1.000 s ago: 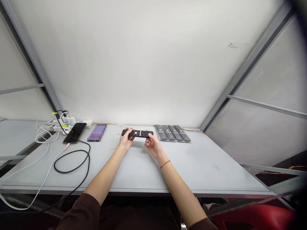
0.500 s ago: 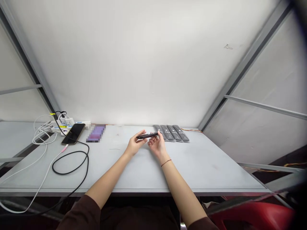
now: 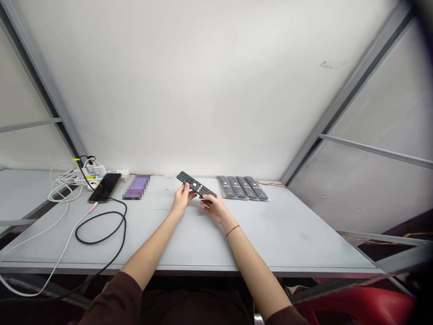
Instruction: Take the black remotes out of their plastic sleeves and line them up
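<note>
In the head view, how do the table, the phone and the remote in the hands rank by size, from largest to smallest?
The table looks largest. The remote and the phone look about equal in length, so I do not rank them.

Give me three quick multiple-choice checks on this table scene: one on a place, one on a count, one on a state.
1. Where is the row of remotes relative to the left hand and right hand?
A. Left of both
B. Right of both
C. Under both

2. How many remotes are in that row?
A. Three
B. Four
C. Six

3. What state is the held remote in?
A. Held in both hands, buttons up
B. Lying flat on the table
C. Held in the left hand alone

1: B, the row lies beyond the right hand.
2: B, four separate bodies lie side by side.
3: A, fingers of both hands touch it and its buttons show.
</note>
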Demonstrator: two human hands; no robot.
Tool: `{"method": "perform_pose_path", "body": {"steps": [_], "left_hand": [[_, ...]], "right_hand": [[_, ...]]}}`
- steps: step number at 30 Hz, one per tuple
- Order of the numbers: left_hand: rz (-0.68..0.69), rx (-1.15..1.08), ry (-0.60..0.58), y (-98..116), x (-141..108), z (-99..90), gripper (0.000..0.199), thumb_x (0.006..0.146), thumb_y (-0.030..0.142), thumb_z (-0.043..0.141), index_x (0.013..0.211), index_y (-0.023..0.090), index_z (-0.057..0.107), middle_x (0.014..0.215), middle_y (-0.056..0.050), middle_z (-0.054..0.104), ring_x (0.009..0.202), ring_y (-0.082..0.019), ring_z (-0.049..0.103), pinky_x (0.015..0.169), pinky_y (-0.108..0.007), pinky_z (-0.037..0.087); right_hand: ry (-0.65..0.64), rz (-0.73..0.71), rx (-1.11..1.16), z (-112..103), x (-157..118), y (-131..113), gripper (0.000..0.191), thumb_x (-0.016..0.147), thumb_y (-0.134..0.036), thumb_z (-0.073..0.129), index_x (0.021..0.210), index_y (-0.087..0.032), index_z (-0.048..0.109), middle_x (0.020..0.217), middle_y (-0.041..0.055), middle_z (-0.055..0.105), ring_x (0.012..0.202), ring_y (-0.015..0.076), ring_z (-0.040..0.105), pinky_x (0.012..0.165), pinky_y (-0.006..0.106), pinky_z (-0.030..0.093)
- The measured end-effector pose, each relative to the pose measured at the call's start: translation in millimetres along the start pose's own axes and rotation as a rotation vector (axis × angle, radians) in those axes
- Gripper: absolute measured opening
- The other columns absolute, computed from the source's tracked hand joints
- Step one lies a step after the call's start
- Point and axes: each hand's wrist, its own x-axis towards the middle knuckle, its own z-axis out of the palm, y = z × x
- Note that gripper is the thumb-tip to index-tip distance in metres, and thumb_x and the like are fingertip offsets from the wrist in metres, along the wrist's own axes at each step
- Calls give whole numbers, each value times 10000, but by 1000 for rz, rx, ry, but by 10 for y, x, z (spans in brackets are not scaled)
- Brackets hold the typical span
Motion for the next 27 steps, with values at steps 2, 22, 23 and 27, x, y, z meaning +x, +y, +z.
{"method": "perform_pose_path", "body": {"steps": [2,22,23,27], "left_hand": [[14,66,8,-2,16,-28,318,812,462,552,886,154,588,879,-58,638,746,-148,615,698,-275,515],[-12,1202,408,503,215,-765,382,637,253,703,966,133,552,1227,-234,480,1266,-439,252,992,-572,215],[-73,1277,422,525,219,-811,346,625,268,710,904,132,557,1232,-240,470,1251,-447,271,984,-584,216],[-147,1308,399,544,221,-890,200,612,239,700,658,158,523,1177,-199,509,1233,-433,317,977,-563,244]], "right_hand": [[-78,17,-114,32,-32,21,358,600,-228,733,887,-195,521,791,7,639,618,117,600,533,222,477],[20,-84,-527,110,-86,91,387,695,-328,640,993,-234,412,641,-70,497,399,106,526,366,222,415],[6,-82,-547,108,-87,95,380,696,-327,640,988,-235,414,644,-68,497,400,109,531,361,221,411],[-64,-90,-643,88,-97,109,338,716,-317,622,987,-239,435,643,-60,501,410,122,548,346,214,391]]}}
